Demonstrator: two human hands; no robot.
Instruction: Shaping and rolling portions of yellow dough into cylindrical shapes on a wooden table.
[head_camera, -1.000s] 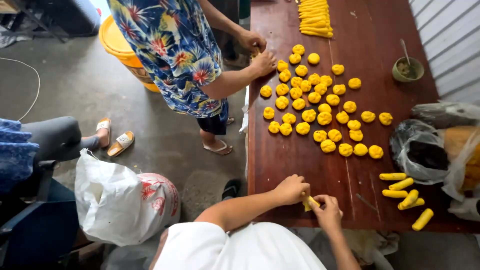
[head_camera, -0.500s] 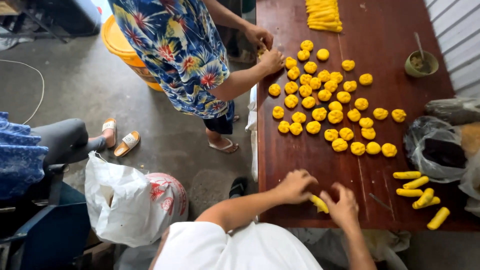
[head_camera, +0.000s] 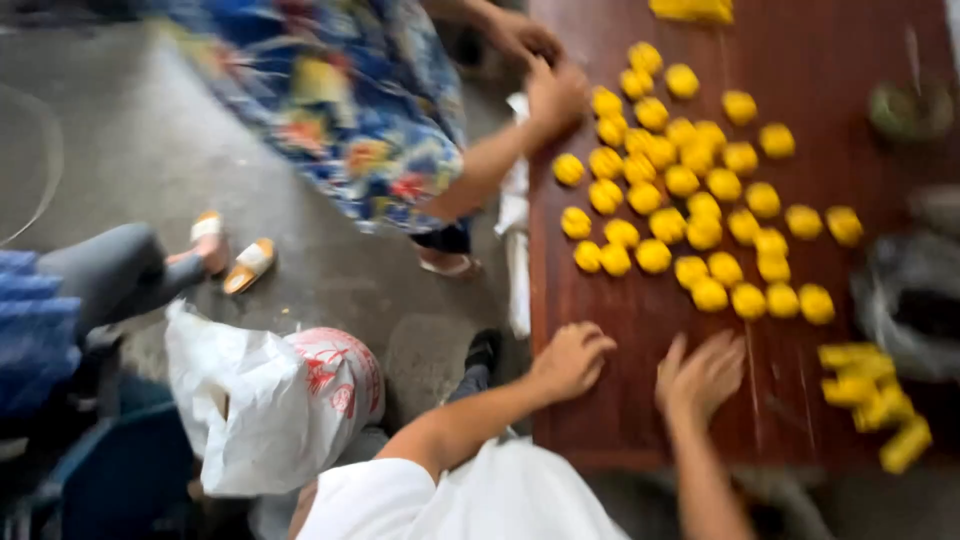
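Left hand (head_camera: 572, 358) curled, right hand (head_camera: 703, 372) spread (both empty) on wooden table (head_camera: 640, 400), white bag (head_camera: 262, 405) beside

A crumpled white plastic bag (head_camera: 265, 405) with red print sits on the floor.

A white plastic bag (head_camera: 265, 410) sits on the grey floor (head_camera: 150, 150) at eight o'clock. A person in a floral dress (head_camera: 350, 110) stands at eleven o'clock, with sandals (head_camera: 235, 255) at nine.
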